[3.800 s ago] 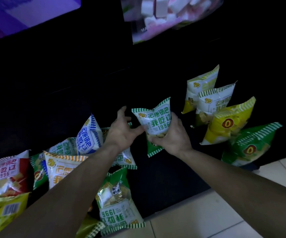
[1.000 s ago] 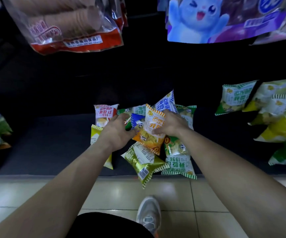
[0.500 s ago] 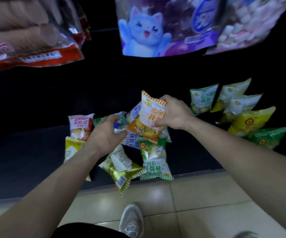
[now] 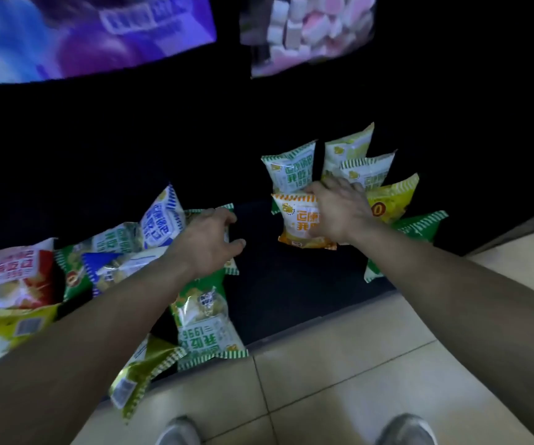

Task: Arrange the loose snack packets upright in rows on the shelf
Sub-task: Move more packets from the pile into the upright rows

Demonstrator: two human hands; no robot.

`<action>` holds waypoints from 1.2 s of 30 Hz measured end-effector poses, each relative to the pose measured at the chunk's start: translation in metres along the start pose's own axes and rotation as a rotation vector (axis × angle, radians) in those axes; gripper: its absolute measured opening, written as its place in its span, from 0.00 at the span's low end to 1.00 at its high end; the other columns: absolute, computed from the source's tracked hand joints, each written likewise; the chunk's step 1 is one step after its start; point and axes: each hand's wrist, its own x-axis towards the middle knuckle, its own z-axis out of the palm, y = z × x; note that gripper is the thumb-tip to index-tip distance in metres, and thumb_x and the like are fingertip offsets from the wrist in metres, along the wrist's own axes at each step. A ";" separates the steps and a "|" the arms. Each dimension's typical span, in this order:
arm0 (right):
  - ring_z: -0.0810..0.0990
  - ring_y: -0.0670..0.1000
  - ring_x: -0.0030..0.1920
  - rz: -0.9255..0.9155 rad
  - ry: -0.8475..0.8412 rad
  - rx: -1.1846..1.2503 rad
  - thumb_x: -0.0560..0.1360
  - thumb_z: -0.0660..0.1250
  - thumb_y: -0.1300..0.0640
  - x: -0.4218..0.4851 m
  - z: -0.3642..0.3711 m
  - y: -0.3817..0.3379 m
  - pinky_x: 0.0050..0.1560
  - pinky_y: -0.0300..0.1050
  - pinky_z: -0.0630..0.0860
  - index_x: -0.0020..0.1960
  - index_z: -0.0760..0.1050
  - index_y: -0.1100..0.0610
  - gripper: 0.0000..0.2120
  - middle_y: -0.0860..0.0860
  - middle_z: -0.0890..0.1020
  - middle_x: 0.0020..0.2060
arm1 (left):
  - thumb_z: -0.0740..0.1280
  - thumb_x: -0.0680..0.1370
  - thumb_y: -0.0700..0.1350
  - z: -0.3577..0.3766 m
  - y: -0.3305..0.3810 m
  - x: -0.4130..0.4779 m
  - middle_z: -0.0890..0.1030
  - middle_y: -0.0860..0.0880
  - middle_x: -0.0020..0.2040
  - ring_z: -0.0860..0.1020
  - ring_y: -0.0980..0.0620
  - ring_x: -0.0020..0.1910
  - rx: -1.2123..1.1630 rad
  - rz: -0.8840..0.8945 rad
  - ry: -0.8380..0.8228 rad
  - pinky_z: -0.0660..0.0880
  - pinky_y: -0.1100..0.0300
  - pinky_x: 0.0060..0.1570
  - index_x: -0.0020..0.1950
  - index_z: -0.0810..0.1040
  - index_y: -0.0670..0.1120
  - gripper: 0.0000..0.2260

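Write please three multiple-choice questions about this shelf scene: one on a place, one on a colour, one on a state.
1. Where is the right hand?
A. on the floor
B. on the orange packet
C. on the red packet

2. What colour is the trim of the packet just behind the orange one?
A. green
B. red
C. blue

3. How is the bright green packet at the front edge of the shelf?
A. standing upright
B. held in the air
C. lying flat, print upside down

Key:
1 B: the hand covers that packet's right side.
2 A: green stripes run along its top edge.
3 C: it lies on the shelf and its "1996" reads inverted.
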 end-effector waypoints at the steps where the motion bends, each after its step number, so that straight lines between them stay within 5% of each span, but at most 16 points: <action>1: 0.69 0.57 0.67 -0.010 0.006 -0.010 0.60 0.78 0.37 0.008 0.006 0.003 0.64 0.54 0.63 0.71 0.66 0.47 0.44 0.52 0.73 0.64 | 0.68 0.78 0.55 0.007 0.002 0.010 0.72 0.46 0.69 0.73 0.47 0.66 -0.002 -0.008 -0.008 0.71 0.56 0.60 0.73 0.69 0.47 0.26; 12: 0.66 0.55 0.65 -0.129 0.041 -0.053 0.60 0.79 0.39 0.070 0.025 0.015 0.62 0.54 0.60 0.71 0.64 0.46 0.44 0.50 0.72 0.65 | 0.70 0.77 0.55 0.053 0.016 0.072 0.74 0.48 0.69 0.74 0.49 0.65 -0.079 -0.021 -0.023 0.73 0.55 0.62 0.74 0.67 0.49 0.28; 18: 0.65 0.57 0.68 -0.144 0.079 -0.117 0.64 0.79 0.51 0.067 0.026 0.015 0.67 0.55 0.59 0.73 0.62 0.47 0.42 0.52 0.70 0.68 | 0.69 0.77 0.55 0.057 0.035 0.085 0.70 0.48 0.72 0.70 0.48 0.70 -0.105 0.038 -0.090 0.70 0.55 0.66 0.76 0.64 0.57 0.29; 24: 0.60 0.60 0.71 -0.026 0.100 -0.058 0.62 0.80 0.59 0.053 0.029 0.010 0.70 0.55 0.61 0.78 0.53 0.51 0.53 0.58 0.63 0.72 | 0.70 0.76 0.51 0.064 0.042 0.092 0.75 0.51 0.66 0.74 0.51 0.63 -0.218 0.076 -0.026 0.70 0.62 0.56 0.68 0.74 0.57 0.20; 30: 0.57 0.60 0.73 -0.031 0.088 -0.006 0.69 0.74 0.53 0.024 0.022 0.016 0.71 0.54 0.61 0.78 0.51 0.56 0.46 0.58 0.59 0.73 | 0.69 0.77 0.50 0.072 0.045 0.096 0.74 0.51 0.67 0.74 0.51 0.64 -0.245 0.095 -0.060 0.71 0.59 0.61 0.70 0.72 0.59 0.21; 36: 0.68 0.59 0.64 -0.034 0.075 0.113 0.74 0.68 0.51 -0.011 0.024 0.020 0.62 0.56 0.72 0.71 0.65 0.58 0.28 0.57 0.70 0.63 | 0.69 0.77 0.50 0.074 0.053 0.094 0.72 0.52 0.72 0.72 0.51 0.68 -0.240 0.103 -0.069 0.68 0.61 0.64 0.74 0.68 0.58 0.26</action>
